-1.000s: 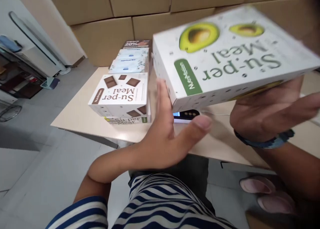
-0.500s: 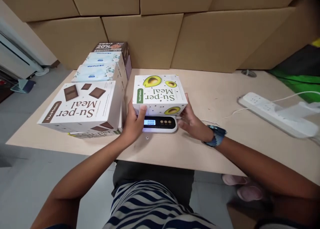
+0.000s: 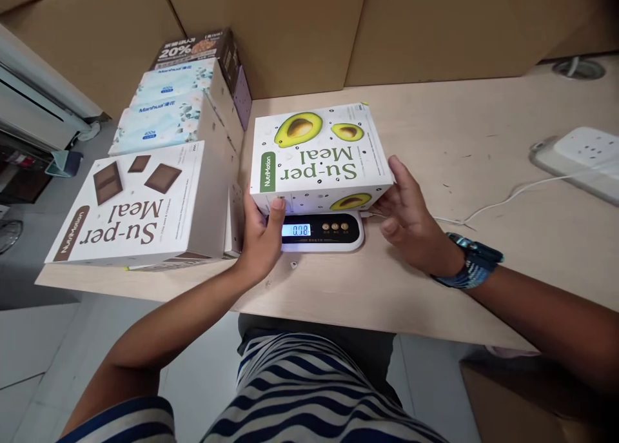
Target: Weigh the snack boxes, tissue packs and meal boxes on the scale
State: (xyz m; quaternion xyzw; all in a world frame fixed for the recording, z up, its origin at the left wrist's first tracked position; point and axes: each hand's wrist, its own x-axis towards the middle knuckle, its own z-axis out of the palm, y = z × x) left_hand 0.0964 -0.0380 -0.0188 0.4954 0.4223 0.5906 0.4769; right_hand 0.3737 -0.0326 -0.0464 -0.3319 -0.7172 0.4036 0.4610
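Observation:
A white Su-per Meal box (image 3: 319,156) with avocado pictures sits over a small digital scale (image 3: 355,240), whose lit display reads about 0.08. My left hand (image 3: 261,236) grips the box's left side, thumb on its front face. At the right side, my right hand (image 3: 411,224) has its fingers spread, with fingertips close to the box; whether they touch it is hard to see. The scale's platform is hidden under the box. To the left stands another Su-per Meal box (image 3: 130,204) with chocolate pictures.
Blue-and-white Manhua tissue packs (image 3: 159,117) and a dark brown box (image 3: 193,46) line up behind the chocolate box. A white cable (image 3: 503,201) runs towards a power strip (image 3: 587,149) at right. Large cardboard boxes (image 3: 290,30) wall off the table's (image 3: 411,127) back.
The display has gone from 0.00 to about 0.08. My right hand has opened and shifted right, away from the box. The view has moved closer to the table.

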